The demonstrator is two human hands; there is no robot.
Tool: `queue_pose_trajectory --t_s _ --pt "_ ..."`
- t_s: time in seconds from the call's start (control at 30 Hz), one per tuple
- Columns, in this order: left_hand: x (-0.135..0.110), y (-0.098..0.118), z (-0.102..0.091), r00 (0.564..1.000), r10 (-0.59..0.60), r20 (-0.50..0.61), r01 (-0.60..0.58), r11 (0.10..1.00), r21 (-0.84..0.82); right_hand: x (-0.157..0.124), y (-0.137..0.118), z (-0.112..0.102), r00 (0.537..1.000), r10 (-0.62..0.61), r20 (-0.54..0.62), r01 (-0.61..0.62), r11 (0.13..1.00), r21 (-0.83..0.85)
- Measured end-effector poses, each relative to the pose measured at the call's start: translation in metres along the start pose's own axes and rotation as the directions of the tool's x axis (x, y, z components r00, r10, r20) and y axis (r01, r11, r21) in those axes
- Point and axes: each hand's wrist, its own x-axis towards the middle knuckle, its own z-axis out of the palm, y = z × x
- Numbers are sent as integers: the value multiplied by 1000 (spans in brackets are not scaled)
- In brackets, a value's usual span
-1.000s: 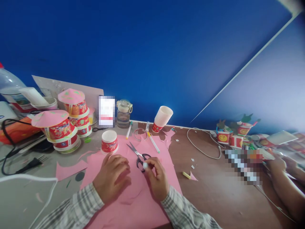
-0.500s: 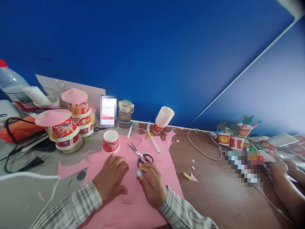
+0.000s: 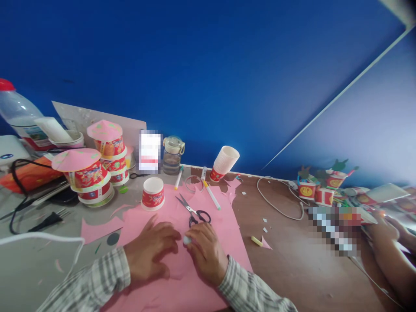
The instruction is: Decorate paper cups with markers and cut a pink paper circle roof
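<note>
My left hand (image 3: 150,253) lies on the pink paper sheet (image 3: 224,225), fingers bent and pressing down. Beside it, my right hand (image 3: 205,251) is pinched around a small whitish object (image 3: 186,239) held against the paper; I cannot make out what it is. Black-handled scissors (image 3: 194,211) lie open on the sheet just beyond my right hand. An upside-down red paper cup (image 3: 152,193) stands at the sheet's far edge.
Stacked red cups with pink cone lids (image 3: 87,175) stand at the left, by a power plug (image 3: 45,221), white cable (image 3: 39,237) and plastic bottle (image 3: 17,113). Behind are a glass jar (image 3: 171,154), pens (image 3: 212,194) and a cup stack (image 3: 223,163). Another person's forearm (image 3: 391,260) rests at the right.
My right hand drew back from the scissors toward me with the small whitish object and met my left hand. The view shifted slightly.
</note>
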Motion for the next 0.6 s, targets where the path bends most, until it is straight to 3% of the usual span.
queue_pose_trajectory --t_s 0.03,0.1,0.2,0.27,0.43,0.6 --pt "1 -3 0 997 31 65 -26 997 -73 0 0 0 1000 1 -9 -1 1000 3" --pt "3 -8 0 999 -36 -2 36 992 -120 -2 2 1 1000 5 -31 -5 1000 8" --pt "7 -12 6 987 -63 -149 61 998 -16 -4 5 2 998 1 -60 0 1000 9" --pt "8 -13 10 986 -40 -160 52 996 70 -4 6 2 997 2 -73 -1 1000 12" --pt "6 -10 11 996 -20 -92 25 998 54 -4 6 2 996 12 -88 -11 1000 20" --pt "2 -14 13 997 29 70 -25 998 -53 -4 6 2 997 15 -81 -13 1000 23"
